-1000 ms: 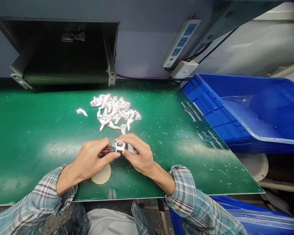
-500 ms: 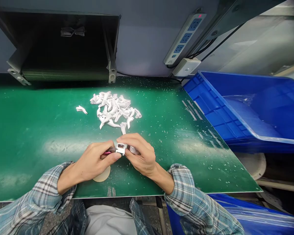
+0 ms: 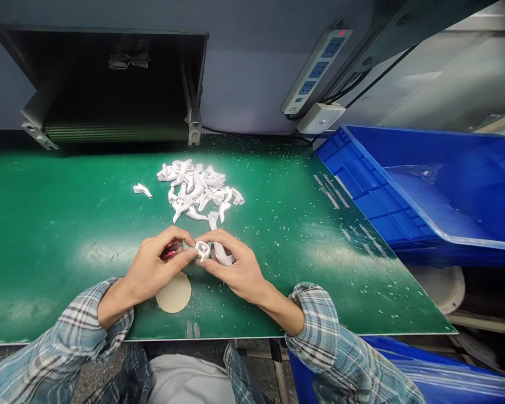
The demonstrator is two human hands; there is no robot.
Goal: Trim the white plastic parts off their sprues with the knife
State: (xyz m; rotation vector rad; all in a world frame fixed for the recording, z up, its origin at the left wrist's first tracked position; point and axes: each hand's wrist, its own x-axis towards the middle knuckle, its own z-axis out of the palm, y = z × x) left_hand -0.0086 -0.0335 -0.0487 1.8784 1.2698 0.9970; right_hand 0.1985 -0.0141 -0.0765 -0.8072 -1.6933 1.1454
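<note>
A small white plastic part point(image 3: 202, 251) is pinched between the fingertips of my left hand point(image 3: 157, 266) and my right hand point(image 3: 238, 266), above the green table. Something dark with a pink edge point(image 3: 170, 251) shows inside my left hand's curled fingers. Beside my right palm is a curved white piece point(image 3: 222, 253), partly covered by the fingers. Just beyond my hands lies a pile of white curved pieces point(image 3: 197, 188), and one single white piece point(image 3: 142, 190) rests left of it. A round beige disc point(image 3: 174, 293) lies below my left hand.
The green table point(image 3: 88, 213) meets a conveyor opening point(image 3: 118, 132) at the back left, with a clear-looking item on the belt. A power strip point(image 3: 317, 70) hangs on the wall. At the right stands a blue crate point(image 3: 362, 179); more blue plastic shows below the table edge.
The small white part has turned between my fingertips and shifted slightly left. My left hand has moved up and left, uncovering more of the disc. More of the curved piece by my right palm shows.
</note>
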